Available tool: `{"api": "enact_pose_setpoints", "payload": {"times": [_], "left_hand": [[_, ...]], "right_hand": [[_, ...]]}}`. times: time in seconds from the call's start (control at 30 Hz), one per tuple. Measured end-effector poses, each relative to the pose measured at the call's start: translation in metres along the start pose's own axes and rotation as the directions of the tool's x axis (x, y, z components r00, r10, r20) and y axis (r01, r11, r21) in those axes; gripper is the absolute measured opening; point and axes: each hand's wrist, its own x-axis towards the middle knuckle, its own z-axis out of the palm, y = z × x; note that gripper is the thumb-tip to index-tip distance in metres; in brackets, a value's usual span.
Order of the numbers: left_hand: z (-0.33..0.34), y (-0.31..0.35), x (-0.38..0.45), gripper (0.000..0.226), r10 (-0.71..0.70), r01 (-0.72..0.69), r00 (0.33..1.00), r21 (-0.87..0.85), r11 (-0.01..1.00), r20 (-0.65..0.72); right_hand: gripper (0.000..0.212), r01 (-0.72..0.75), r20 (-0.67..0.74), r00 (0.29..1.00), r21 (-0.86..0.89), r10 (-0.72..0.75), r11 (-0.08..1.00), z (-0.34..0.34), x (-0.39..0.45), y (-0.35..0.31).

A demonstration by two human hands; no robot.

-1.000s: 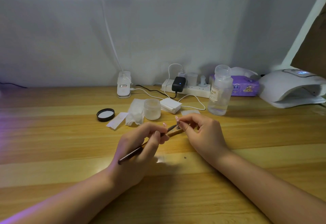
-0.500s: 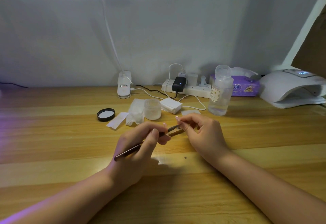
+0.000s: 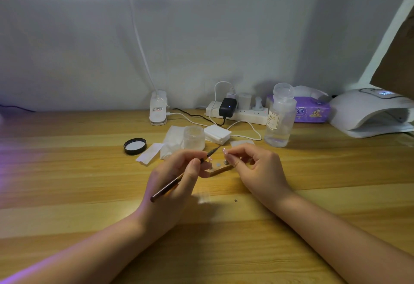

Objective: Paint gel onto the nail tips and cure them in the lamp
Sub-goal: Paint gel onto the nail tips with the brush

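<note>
The nail tip [image 3: 224,150] sits pinched in my right hand [image 3: 257,169], just above the wooden stick [image 3: 221,170] on the table [image 3: 67,183], and my left hand [image 3: 177,178] grips the brush [image 3: 179,177] pencil-style with its bristles just left of the tip. I'd keep the tip steady and lay thin strokes, though I can't quite tell whether the bristles touch it. I count one jar [image 3: 194,137], one lid [image 3: 135,146], one bottle [image 3: 279,115], one lamp [image 3: 371,113]
</note>
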Motion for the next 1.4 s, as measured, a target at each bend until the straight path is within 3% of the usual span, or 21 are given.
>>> {"api": "enact_pose_setpoints", "payload": {"times": [0.33,0.6,0.87,1.07,1.4], "left_hand": [[-0.0034,-0.0032,-0.0020,0.024,0.024,-0.022,0.997,-0.028,0.999,0.070],[-0.0019,-0.0025,-0.0014,0.028,0.024,-0.024,1.000,0.019,1.000,0.013],[-0.0025,-0.0002,-0.0022,0.029,0.009,-0.008,0.998,-0.012,1.000,0.069],[-0.0023,-0.0006,-0.0015,0.030,0.038,-0.038,0.999,0.031,0.999,0.000],[-0.0028,-0.0013,-0.0025,0.028,0.041,-0.040,0.996,-0.015,0.999,0.079]], "right_hand": [[0.016,0.009,-0.007,1.000,-0.034,-0.009,0.999,-0.0013,0.0000,-0.0012],[0.014,0.034,-0.006,0.999,-0.013,-0.034,0.999,-0.0009,-0.0001,-0.0024],[0.023,0.013,-0.009,1.000,-0.007,-0.013,1.000,-0.0007,0.0001,-0.0002],[0.010,0.009,-0.003,1.000,-0.015,-0.009,1.000,-0.0011,0.0002,-0.0021],[0.015,-0.001,-0.006,1.000,-0.040,0.001,0.999,-0.0014,0.0001,-0.0017]]}}
